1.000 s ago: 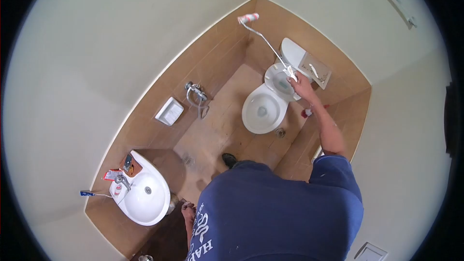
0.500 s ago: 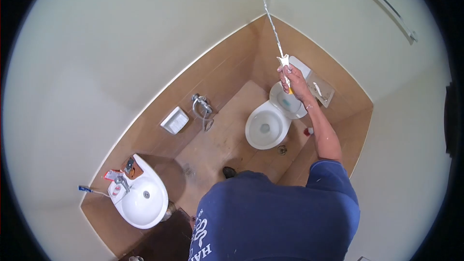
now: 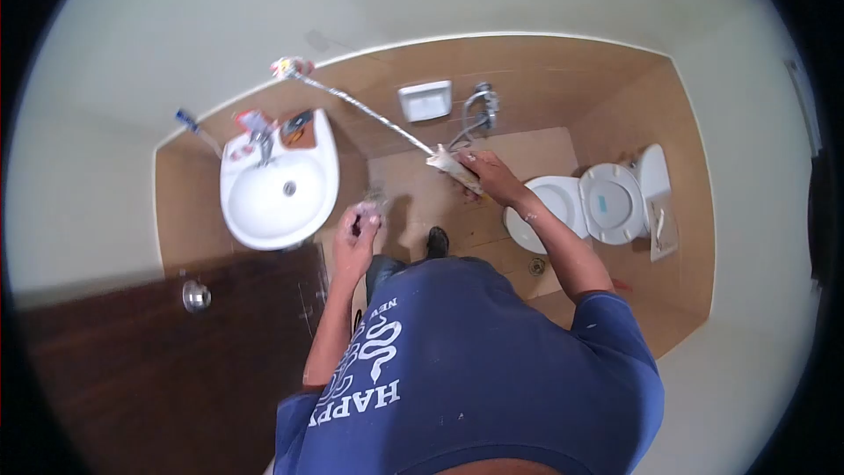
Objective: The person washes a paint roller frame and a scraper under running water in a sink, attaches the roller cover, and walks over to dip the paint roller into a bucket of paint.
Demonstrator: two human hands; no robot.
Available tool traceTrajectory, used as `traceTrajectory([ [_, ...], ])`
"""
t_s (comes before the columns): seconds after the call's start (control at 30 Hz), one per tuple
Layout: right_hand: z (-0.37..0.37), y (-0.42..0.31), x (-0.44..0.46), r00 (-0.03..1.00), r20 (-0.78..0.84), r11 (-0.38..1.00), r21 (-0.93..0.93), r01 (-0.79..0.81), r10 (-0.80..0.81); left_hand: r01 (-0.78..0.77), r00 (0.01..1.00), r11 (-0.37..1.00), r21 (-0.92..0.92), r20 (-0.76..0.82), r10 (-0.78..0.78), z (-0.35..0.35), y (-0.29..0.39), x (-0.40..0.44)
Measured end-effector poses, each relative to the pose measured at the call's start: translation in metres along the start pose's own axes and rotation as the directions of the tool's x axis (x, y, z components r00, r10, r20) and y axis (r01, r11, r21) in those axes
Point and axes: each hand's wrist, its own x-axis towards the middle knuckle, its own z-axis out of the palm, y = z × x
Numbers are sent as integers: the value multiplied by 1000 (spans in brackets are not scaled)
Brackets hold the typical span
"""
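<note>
My right hand (image 3: 492,178) is wrapped round the pale, paint-marked handle of a long-rod paint roller (image 3: 365,111). The rod slants up and left. Its stained roller head (image 3: 292,68) is by the top edge of the brown tiles, above the washbasin; whether it touches the wall I cannot tell. My left hand (image 3: 356,233) is raised just right of the white washbasin (image 3: 281,198), fingers curled; a small blurred thing shows at the fingertips, too unclear to name. Paint specks dot my right forearm.
A toilet (image 3: 611,202) with raised lid stands at the right. On the tiled wall are a soap dish (image 3: 425,101) and a tap with hose (image 3: 485,108). A dark brown door (image 3: 167,369) with a round knob (image 3: 196,296) fills the lower left. A blue-headed brush (image 3: 186,120) leans by the basin.
The view has turned left toward the washbasin. The roller head has swung from the far corner to above the basin, still in my right hand. My left hand has come up into view.
</note>
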Motion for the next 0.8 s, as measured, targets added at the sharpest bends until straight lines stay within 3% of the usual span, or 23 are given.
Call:
traceTrajectory([
  [0.13,60,8,55,957,282,996,-72,-52,71,-226,923,944,239,-257,286,-40,36,-10],
  [0.17,73,3,64,944,314,993,-90,-77,102,-301,862,871,387,-280,422,-55,48,-14],
  [0.3,116,0,103,876,414,969,-86,-231,246,-209,760,800,563,-421,495,-121,56,-38],
  [0.33,128,-1,111,864,433,966,-119,-229,258,-189,748,726,661,-381,543,-138,56,-44],
  [0.53,189,-36,153,814,487,913,-388,-122,316,-39,870,491,870,-212,445,-203,52,-54],
  [0.77,225,-53,207,781,416,746,-659,-94,466,85,982,314,946,-133,135,-241,-24,-31],
  [0.8,231,-56,215,778,405,717,-693,-82,481,88,979,382,920,-151,139,-245,-28,-29],
])
